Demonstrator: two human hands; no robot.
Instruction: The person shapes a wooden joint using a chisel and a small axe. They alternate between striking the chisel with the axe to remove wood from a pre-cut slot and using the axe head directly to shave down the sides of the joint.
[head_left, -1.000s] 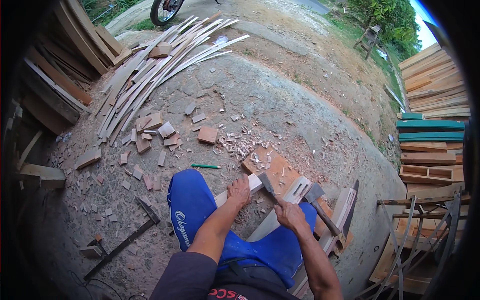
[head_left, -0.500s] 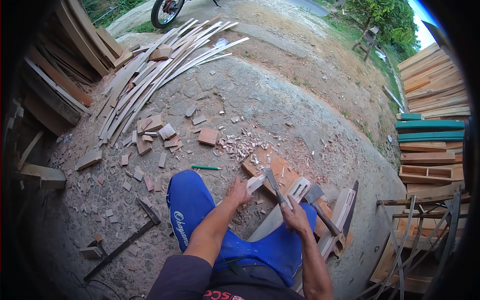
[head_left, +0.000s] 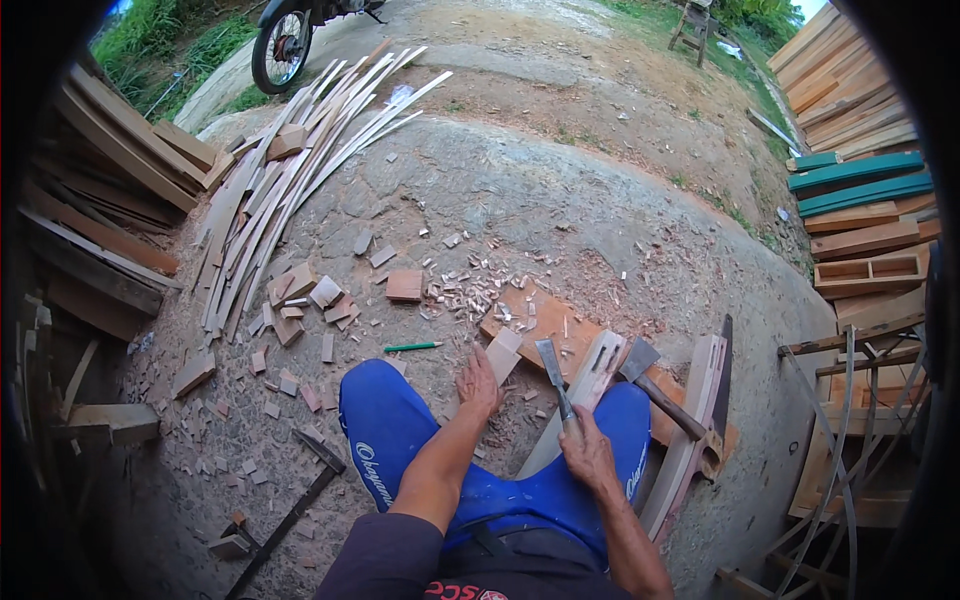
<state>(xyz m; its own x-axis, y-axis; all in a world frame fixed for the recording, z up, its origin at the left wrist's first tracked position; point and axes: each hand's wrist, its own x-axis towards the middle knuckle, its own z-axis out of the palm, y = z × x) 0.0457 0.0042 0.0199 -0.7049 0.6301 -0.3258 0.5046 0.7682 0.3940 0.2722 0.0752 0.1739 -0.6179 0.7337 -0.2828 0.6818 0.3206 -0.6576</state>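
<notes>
My left hand (head_left: 481,384) grips a short pale wood piece (head_left: 502,353) in front of my knees, its far end near a flat reddish board (head_left: 545,318). My right hand (head_left: 588,452) is wrapped round the handle of a chisel (head_left: 552,366). The chisel's wide blade points away from me, apart from the wood piece. Beside the chisel, a timber with slots (head_left: 590,370) runs back between my legs. A hatchet (head_left: 662,394) lies by my right knee, next to a second slotted timber (head_left: 688,425) and a dark saw blade (head_left: 722,375).
Wood chips (head_left: 465,295), offcut blocks (head_left: 404,285) and a green pencil (head_left: 412,347) lie on the concrete. A bar clamp (head_left: 290,520) is at left. Long thin strips (head_left: 290,190) are heaped farther off, near a motorcycle wheel (head_left: 283,50). Stacked boards (head_left: 865,245) line the right side.
The wood piece has turned in my left hand, showing a broader face. The chisel has drawn back from it, and my right hand sits slightly lower. The view has shifted.
</notes>
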